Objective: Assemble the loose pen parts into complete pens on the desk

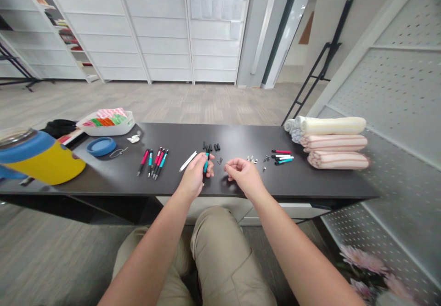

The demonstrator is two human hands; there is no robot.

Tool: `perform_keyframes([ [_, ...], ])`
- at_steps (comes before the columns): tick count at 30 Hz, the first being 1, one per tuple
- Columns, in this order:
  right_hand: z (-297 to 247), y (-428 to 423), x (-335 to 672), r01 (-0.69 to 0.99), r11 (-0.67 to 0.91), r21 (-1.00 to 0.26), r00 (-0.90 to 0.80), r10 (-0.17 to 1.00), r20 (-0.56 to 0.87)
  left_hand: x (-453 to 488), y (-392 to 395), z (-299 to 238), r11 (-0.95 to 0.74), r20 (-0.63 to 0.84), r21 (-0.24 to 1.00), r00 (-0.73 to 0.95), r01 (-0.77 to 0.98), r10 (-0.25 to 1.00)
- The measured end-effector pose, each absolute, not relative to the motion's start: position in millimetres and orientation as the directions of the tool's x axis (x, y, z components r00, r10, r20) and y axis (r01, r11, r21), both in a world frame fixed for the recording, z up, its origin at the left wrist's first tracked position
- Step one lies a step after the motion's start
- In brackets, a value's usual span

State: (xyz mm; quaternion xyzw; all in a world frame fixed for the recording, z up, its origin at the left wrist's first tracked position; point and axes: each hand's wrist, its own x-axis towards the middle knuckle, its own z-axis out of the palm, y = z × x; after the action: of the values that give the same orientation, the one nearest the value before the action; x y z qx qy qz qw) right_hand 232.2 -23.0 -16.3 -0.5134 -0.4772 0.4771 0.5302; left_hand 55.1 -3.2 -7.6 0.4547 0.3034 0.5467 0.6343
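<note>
My left hand is closed around a teal pen, held upright over the dark table. My right hand rests just right of it with fingers curled in a pinch; what it holds is too small to make out. Small black pen parts lie just beyond my hands. A white pen tube lies left of my left hand. Several assembled red and teal pens lie further left. Small metal bits and a few pen bodies lie to the right.
Folded striped towels are stacked at the table's right end. A white tray of coloured items, a blue ring and a yellow and blue container sit at the left. My knees are under the table's front edge.
</note>
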Motion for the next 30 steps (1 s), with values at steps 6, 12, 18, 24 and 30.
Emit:
perform_keyframes([
  [6, -23, -16, 234, 0.163, 0.159, -0.974, 0.046, 0.985, 0.168, 42, 1, -1, -0.317, 0.299, 0.946, 0.196, 0.065, 0.934],
  [12, -19, -17, 240, 0.011, 0.181, -0.983, 0.092, 0.979, 0.181, 30, 10, 0, -0.703, 0.494, 0.366, 0.513, 0.610, 0.702],
  [18, -20, -26, 236, 0.045, 0.192, -0.980, 0.049, 0.980, 0.194, 31, 11, -5, -0.701, 0.478, 0.301, 0.533, 0.647, 0.698],
  [24, -23, -29, 237, 0.136, 0.192, -0.972, 0.143, 0.967, 0.211, 30, 11, -4, -0.690, 0.480, 0.326, 0.516, 0.646, 0.709],
  [30, -20, -30, 237, 0.192, 0.182, -0.964, 0.148, 0.966, 0.212, 31, 10, -5, -0.694, 0.491, 0.350, 0.508, 0.629, 0.707],
])
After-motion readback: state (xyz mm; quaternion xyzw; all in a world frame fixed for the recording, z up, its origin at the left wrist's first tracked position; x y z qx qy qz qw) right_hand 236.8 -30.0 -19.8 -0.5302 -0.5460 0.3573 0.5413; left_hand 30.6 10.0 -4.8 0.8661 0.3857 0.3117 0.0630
